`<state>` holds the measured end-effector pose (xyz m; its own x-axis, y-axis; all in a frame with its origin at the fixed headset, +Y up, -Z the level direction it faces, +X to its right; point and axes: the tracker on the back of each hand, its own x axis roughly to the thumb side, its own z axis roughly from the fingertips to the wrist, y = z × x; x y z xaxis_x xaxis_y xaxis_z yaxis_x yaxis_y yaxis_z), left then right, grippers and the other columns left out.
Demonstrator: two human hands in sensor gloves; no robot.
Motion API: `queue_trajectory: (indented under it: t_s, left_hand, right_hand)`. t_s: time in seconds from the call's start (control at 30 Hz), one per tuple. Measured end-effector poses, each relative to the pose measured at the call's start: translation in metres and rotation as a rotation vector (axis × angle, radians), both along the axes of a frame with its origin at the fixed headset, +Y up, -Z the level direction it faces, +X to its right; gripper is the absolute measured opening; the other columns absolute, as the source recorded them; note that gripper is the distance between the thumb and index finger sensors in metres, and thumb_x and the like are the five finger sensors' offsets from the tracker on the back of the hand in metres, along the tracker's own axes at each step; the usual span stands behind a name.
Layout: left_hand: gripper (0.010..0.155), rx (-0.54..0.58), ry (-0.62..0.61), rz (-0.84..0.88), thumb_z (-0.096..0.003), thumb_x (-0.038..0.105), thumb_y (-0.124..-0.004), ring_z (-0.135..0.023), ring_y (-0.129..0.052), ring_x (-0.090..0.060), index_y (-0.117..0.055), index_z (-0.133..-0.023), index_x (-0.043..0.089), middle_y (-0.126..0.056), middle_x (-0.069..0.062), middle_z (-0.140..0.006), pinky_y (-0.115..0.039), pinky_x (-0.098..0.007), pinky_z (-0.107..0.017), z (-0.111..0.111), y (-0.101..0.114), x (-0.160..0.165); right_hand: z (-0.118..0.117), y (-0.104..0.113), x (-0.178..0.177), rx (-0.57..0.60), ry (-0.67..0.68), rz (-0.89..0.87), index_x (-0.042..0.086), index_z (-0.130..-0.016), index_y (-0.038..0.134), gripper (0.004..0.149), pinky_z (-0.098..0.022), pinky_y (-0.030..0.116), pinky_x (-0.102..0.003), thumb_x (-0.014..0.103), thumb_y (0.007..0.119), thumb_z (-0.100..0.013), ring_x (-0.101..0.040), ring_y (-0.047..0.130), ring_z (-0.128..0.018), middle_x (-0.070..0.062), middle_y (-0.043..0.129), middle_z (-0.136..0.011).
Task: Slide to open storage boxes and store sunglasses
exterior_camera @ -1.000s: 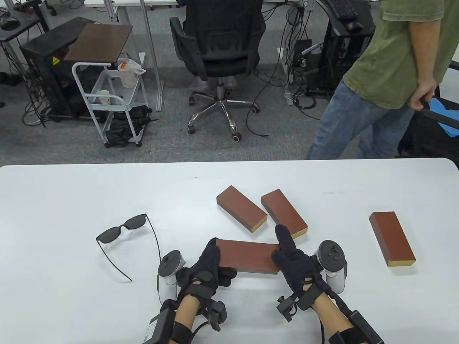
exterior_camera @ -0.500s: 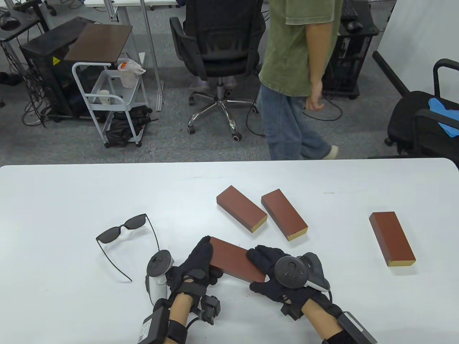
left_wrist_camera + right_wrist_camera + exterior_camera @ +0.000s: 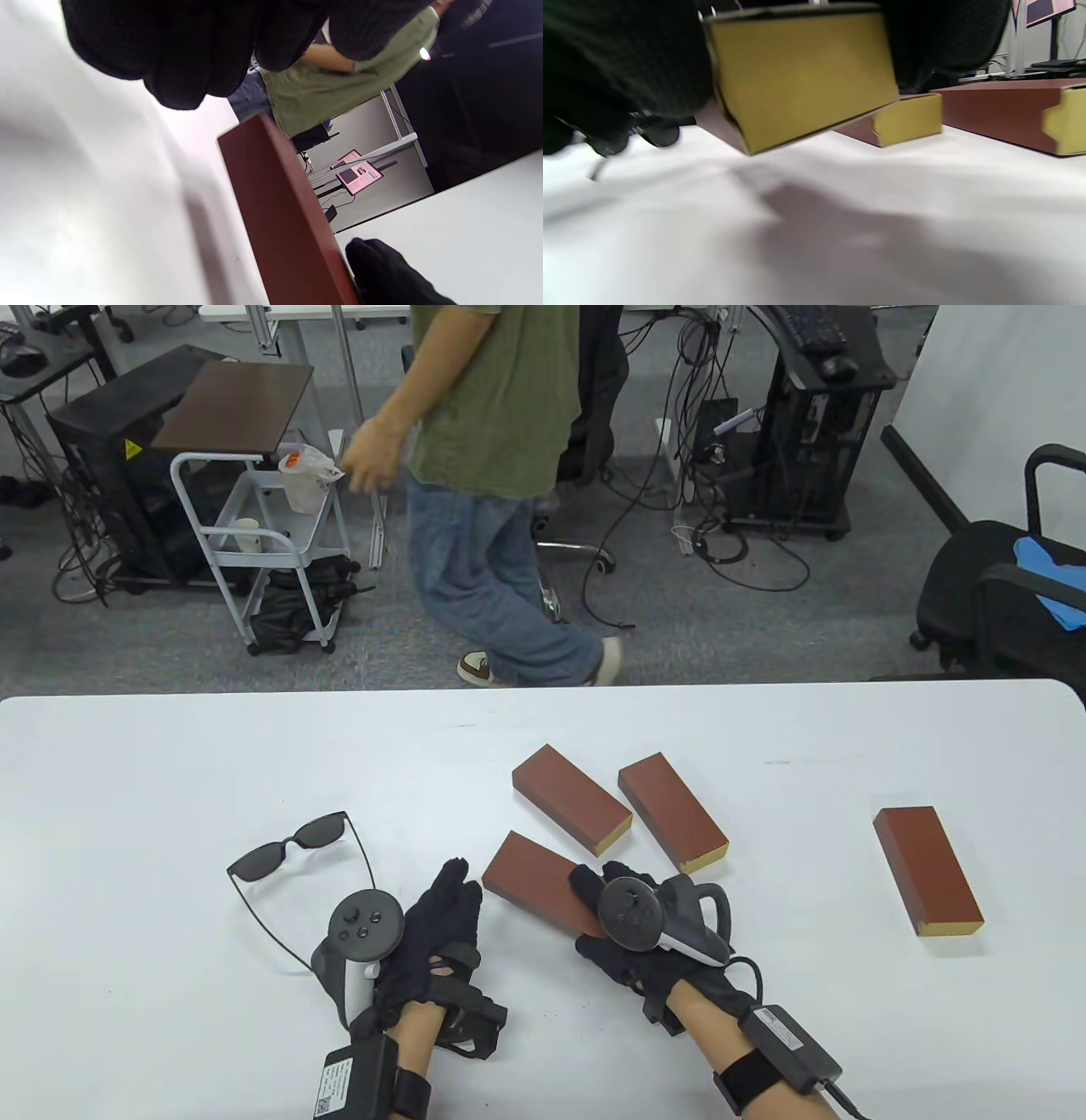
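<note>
My right hand point(image 3: 591, 889) grips the near end of a brown storage box point(image 3: 533, 872), which points away to the left. In the right wrist view its yellow drawer end point(image 3: 797, 72) hangs tilted above the table between my gloved fingers. My left hand point(image 3: 444, 902) lies flat with straight fingers just left of the box, and the left wrist view shows it apart from the box's brown side point(image 3: 275, 203). Black sunglasses point(image 3: 288, 848) lie unfolded on the white table point(image 3: 127, 780) to the left of that hand.
Two more brown boxes point(image 3: 573, 800) point(image 3: 673, 812) lie side by side just beyond the held one. A third point(image 3: 927, 869) lies far right. Beyond the table's far edge a person in a green shirt point(image 3: 492, 398) walks among chairs and a cart point(image 3: 254, 534).
The box has swung from lying across to pointing away-left. My left hand has let go and drawn back left. My right hand now grasps the near end. The person walked left.
</note>
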<state>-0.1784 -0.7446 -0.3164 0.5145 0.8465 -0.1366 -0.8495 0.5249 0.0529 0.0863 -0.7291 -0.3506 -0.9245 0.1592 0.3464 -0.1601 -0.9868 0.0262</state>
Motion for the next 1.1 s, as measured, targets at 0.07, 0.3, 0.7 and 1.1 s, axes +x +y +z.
queue_trajectory:
  t_s: [0.07, 0.3, 0.7, 1.1]
  left_hand:
    - [0.067, 0.022, -0.038, -0.037, -0.0465, 0.058, -0.072, -0.084, -0.086, -0.037, -0.067, -0.106, 0.028, -0.076, -0.011, -0.104, -0.076, -0.056, -0.055, -0.001, 0.001, 0.002]
    - [0.070, 0.057, -0.076, -0.133, -0.0448, 0.061, -0.074, -0.087, -0.083, -0.038, -0.068, -0.105, 0.027, -0.073, -0.010, -0.105, -0.073, -0.058, -0.056, -0.002, 0.003, 0.007]
    - [0.067, 0.079, -0.067, -0.169, -0.0454, 0.059, -0.074, -0.087, -0.083, -0.038, -0.069, -0.104, 0.026, -0.074, -0.011, -0.104, -0.073, -0.058, -0.057, -0.002, 0.005, 0.009]
    - [0.068, 0.125, -0.061, -0.364, -0.0460, 0.056, -0.073, -0.100, -0.067, -0.039, -0.065, -0.106, 0.025, -0.065, -0.009, -0.111, -0.060, -0.060, -0.069, -0.002, 0.008, 0.017]
  right_hand:
    - [-0.006, -0.005, -0.002, -0.031, -0.023, 0.021, 0.032, -0.094, 0.056, 0.074, -0.059, 0.071, -0.054, 0.052, 0.088, -0.030, -0.045, 0.077, -0.079, -0.022, 0.063, -0.097]
    - [-0.016, -0.014, -0.010, -0.075, -0.063, 0.037, 0.032, -0.092, 0.060, 0.071, -0.059, 0.071, -0.054, 0.054, 0.088, -0.030, -0.045, 0.077, -0.079, -0.021, 0.064, -0.096]
    - [-0.009, -0.019, 0.000, -0.106, -0.061, 0.058, 0.032, -0.092, 0.059, 0.076, -0.059, 0.071, -0.053, 0.061, 0.083, -0.026, -0.041, 0.078, -0.081, -0.016, 0.063, -0.099]
    - [0.020, 0.002, 0.067, 0.095, -0.217, 0.011, 0.025, -0.090, 0.063, 0.068, -0.065, 0.063, -0.052, 0.055, 0.079, -0.031, -0.040, 0.066, -0.090, -0.012, 0.064, -0.100]
